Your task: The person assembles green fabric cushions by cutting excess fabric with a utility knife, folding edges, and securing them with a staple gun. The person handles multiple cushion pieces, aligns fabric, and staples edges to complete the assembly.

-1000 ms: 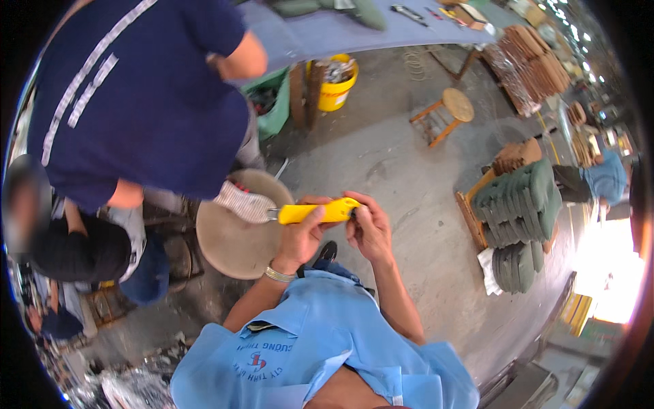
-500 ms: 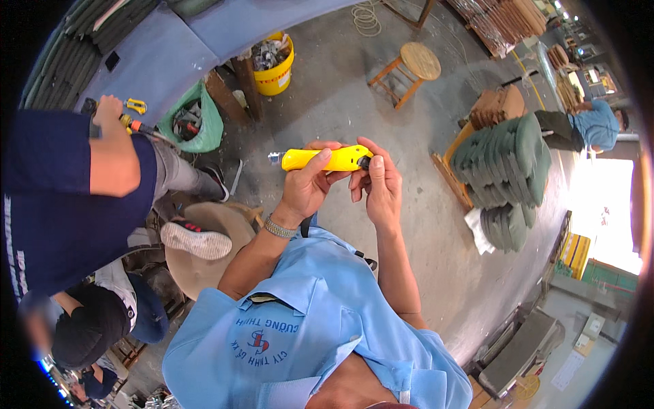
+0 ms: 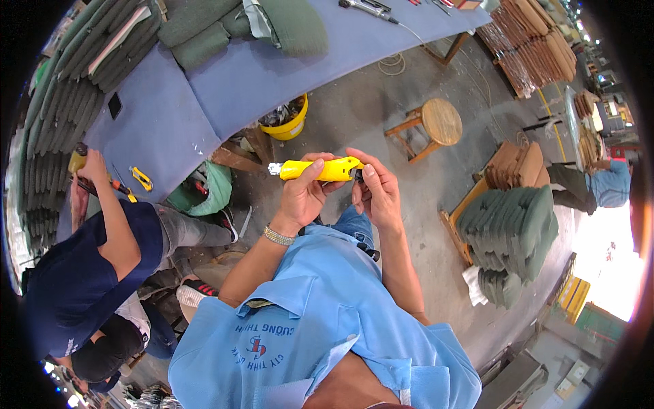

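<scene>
A yellow handheld tool (image 3: 330,168), shaped like a utility knife, lies level in front of my chest. Silvery, clear-looking material covers its left end, and a small black part (image 3: 359,175) shows at its right end. My left hand (image 3: 303,201) is closed round the body, thumb along the near side. The fingers of my right hand (image 3: 380,194) pinch the right end at the black part, partly hiding it. A metal watch band (image 3: 278,236) circles my left wrist.
Ahead stands a blue-topped table (image 3: 272,75) with green cushions (image 3: 293,27), a phone and another yellow cutter (image 3: 142,178). A yellow bucket (image 3: 289,128) and green bag (image 3: 216,187) sit below. A co-worker (image 3: 102,266) works at left. A stool (image 3: 441,121) and stacked cushions (image 3: 507,225) stand right.
My view has tilted up, showing more of the table. My hands keep the yellow tool, now slightly lower in view. The co-worker's arm has shifted, now stretched over the table edge.
</scene>
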`<move>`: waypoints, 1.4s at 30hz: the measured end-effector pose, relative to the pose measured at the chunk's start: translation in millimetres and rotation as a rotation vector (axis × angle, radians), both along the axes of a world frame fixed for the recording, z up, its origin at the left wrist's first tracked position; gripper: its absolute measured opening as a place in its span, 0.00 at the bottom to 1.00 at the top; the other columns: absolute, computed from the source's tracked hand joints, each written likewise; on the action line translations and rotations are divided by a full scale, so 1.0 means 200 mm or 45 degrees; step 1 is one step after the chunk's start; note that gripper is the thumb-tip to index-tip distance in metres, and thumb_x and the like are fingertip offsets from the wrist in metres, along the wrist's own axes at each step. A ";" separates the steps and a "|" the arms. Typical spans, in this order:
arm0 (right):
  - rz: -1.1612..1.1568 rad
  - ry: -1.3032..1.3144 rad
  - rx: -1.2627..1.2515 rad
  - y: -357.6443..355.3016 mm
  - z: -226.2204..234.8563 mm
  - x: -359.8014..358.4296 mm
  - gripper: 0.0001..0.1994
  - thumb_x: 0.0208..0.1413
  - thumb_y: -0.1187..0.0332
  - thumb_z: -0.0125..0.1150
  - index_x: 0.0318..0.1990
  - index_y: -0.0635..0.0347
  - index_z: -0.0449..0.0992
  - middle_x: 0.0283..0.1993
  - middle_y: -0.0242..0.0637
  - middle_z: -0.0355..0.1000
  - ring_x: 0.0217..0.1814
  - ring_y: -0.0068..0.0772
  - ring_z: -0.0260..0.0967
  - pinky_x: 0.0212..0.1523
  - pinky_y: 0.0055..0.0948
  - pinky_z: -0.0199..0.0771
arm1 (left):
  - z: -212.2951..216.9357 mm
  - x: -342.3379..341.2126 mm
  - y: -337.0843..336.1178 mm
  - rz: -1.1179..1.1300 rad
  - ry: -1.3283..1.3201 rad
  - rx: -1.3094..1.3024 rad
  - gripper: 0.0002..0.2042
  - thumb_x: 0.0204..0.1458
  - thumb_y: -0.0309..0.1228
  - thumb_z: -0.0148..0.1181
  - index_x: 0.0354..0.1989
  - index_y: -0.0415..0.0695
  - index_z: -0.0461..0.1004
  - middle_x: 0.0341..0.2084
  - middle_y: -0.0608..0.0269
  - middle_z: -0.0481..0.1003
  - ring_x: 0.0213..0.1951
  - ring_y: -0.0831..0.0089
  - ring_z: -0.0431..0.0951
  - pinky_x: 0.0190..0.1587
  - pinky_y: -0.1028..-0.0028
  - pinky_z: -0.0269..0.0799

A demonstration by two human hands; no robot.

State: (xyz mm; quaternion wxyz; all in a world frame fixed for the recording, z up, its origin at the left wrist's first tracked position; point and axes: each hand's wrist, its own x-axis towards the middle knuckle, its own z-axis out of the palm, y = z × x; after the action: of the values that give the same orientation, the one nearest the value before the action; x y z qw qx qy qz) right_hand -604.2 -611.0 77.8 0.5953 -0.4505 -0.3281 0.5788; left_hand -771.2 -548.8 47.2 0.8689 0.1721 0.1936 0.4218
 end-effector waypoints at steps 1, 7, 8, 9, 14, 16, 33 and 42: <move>-0.003 0.010 -0.008 0.08 -0.01 0.04 0.23 0.74 0.56 0.47 0.66 0.65 0.69 0.21 0.30 0.69 0.17 0.15 0.62 0.17 0.16 0.62 | -0.01 0.04 0.07 0.023 -0.006 -0.023 0.11 0.65 0.32 0.56 0.52 0.42 0.75 0.50 0.59 0.76 0.54 0.67 0.79 0.54 0.64 0.82; 0.118 -0.064 0.019 0.55 -0.08 0.37 0.24 0.74 0.54 0.47 0.66 0.64 0.68 0.21 0.30 0.70 0.17 0.15 0.62 0.18 0.16 0.62 | -0.02 0.34 0.47 0.097 0.098 0.068 0.11 0.65 0.30 0.57 0.52 0.42 0.75 0.51 0.58 0.76 0.55 0.66 0.78 0.53 0.63 0.81; 0.149 -0.062 0.024 0.63 -0.09 0.44 0.25 0.74 0.53 0.47 0.66 0.63 0.68 0.21 0.30 0.70 0.17 0.16 0.62 0.19 0.16 0.62 | -0.03 0.40 0.55 0.116 0.095 0.080 0.11 0.65 0.30 0.57 0.52 0.42 0.75 0.52 0.57 0.76 0.55 0.65 0.78 0.53 0.63 0.81; 0.186 -0.063 0.032 0.73 -0.07 0.52 0.25 0.74 0.53 0.47 0.66 0.63 0.68 0.22 0.30 0.70 0.18 0.16 0.62 0.19 0.16 0.62 | -0.03 0.46 0.64 0.142 0.088 0.095 0.11 0.65 0.30 0.57 0.52 0.42 0.75 0.52 0.56 0.76 0.55 0.65 0.78 0.54 0.62 0.81; 0.296 -0.087 0.091 1.09 0.00 0.85 0.24 0.74 0.54 0.48 0.67 0.62 0.68 0.23 0.30 0.70 0.19 0.16 0.63 0.21 0.16 0.62 | 0.03 0.78 0.92 0.243 0.113 0.130 0.11 0.67 0.31 0.54 0.53 0.42 0.73 0.55 0.48 0.75 0.59 0.58 0.76 0.59 0.57 0.78; 0.325 -0.117 0.056 1.24 -0.02 0.96 0.24 0.74 0.54 0.47 0.67 0.62 0.67 0.23 0.30 0.70 0.19 0.16 0.63 0.21 0.16 0.62 | 0.01 0.88 1.03 0.287 0.160 0.130 0.11 0.67 0.31 0.54 0.54 0.42 0.73 0.55 0.48 0.75 0.59 0.58 0.76 0.59 0.57 0.78; 0.484 -0.215 -0.055 2.28 0.05 1.45 0.25 0.74 0.53 0.48 0.69 0.60 0.66 0.22 0.30 0.70 0.18 0.16 0.62 0.19 0.17 0.60 | -0.03 1.37 2.01 0.358 0.085 0.160 0.12 0.67 0.31 0.53 0.54 0.41 0.73 0.55 0.48 0.75 0.57 0.61 0.78 0.56 0.61 0.80; 0.900 -0.266 -0.086 2.65 0.00 1.51 0.26 0.73 0.52 0.49 0.68 0.60 0.67 0.20 0.27 0.67 0.17 0.13 0.59 0.17 0.15 0.57 | -0.10 1.46 2.09 0.723 0.031 -0.036 0.12 0.67 0.33 0.54 0.54 0.41 0.73 0.50 0.56 0.77 0.52 0.66 0.80 0.52 0.65 0.83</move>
State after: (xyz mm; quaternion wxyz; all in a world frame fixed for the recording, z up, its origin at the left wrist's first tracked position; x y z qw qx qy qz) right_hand -301.6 -81.5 76.9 0.3066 -0.3855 -0.5032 0.7101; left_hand -479.5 -130.2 27.5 0.7159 0.1039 0.2502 0.6435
